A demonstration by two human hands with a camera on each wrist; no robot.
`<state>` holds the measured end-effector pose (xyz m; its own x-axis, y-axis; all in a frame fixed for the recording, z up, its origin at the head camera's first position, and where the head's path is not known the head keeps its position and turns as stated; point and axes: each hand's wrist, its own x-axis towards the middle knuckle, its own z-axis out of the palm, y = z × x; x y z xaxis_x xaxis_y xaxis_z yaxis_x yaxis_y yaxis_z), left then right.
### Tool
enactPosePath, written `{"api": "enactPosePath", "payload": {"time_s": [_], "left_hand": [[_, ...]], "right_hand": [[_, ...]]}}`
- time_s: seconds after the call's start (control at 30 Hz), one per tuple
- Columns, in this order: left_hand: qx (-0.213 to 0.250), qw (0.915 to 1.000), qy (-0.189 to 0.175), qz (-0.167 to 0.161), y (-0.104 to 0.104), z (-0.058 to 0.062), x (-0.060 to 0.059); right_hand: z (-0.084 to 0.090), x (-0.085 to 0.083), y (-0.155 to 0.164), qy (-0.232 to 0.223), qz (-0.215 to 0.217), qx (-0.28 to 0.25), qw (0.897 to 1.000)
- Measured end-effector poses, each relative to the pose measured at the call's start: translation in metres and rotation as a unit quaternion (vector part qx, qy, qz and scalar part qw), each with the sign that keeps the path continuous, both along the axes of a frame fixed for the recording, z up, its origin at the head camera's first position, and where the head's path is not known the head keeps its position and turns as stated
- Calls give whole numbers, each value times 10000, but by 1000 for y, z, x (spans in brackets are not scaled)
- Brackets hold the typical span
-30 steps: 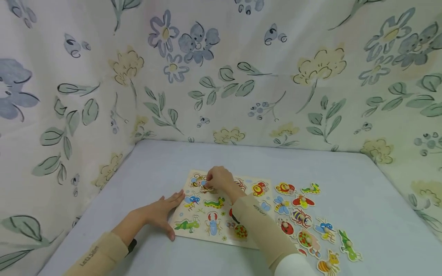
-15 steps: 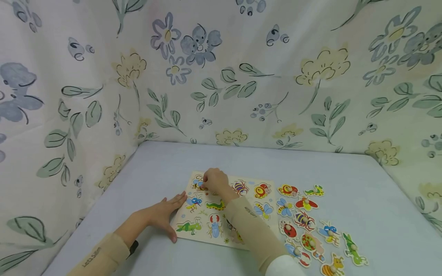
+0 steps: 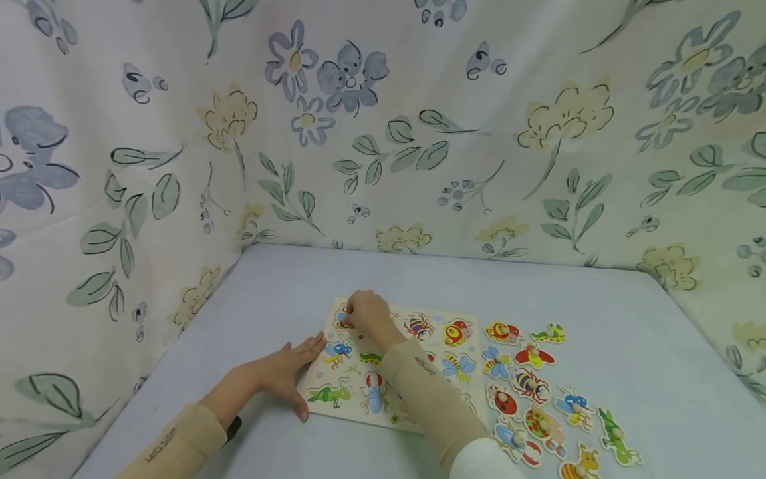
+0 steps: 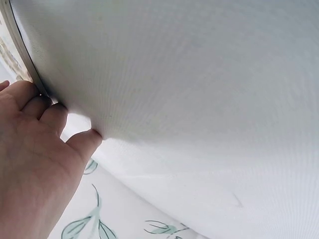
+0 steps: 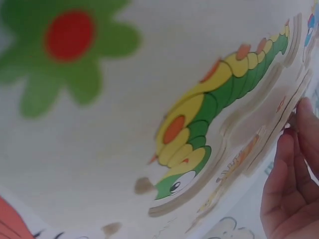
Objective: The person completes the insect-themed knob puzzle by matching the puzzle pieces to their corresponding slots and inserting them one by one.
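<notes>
A: What is held, and where?

B: A small painted insect piece (image 3: 344, 321) is pinched in the right hand's (image 3: 366, 314) grip at the far left corner of the pale wooden puzzle board (image 3: 391, 418).

A: And the other hand?

B: The board's left edge is pressed by the flat, open left hand (image 3: 281, 374); if that pressure is eased, the board could be slid and the piece misseated.

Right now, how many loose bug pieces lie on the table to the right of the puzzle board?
11, beside the board: red-yellow bug, green crawler farthest; bee, red bug, striped beetle next; ladybird, blue fly, pink snail, green mantis; blue-red piece, yellow ant nearest. The sleeve may hide more.
</notes>
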<state>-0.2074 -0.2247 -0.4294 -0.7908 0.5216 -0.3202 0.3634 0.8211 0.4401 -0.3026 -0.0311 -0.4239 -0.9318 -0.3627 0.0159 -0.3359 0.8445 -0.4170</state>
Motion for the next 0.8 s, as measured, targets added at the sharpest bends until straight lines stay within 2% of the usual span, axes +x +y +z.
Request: {"api": "enactPosePath", "payload": {"time_s": [0.33,0.5,0.8], "left_hand": [[36,10000,43,-46,-2,1,1],[-2,10000,-19,31,-1,1,1],[33,10000,-14,51,-2,-1,0]], "right_hand": [[3,-2,-4,149,-73,180,9997],[3,-1,-5,210,-25,179,9996],[0,-2,-7,155,-18,205,9997]]}}
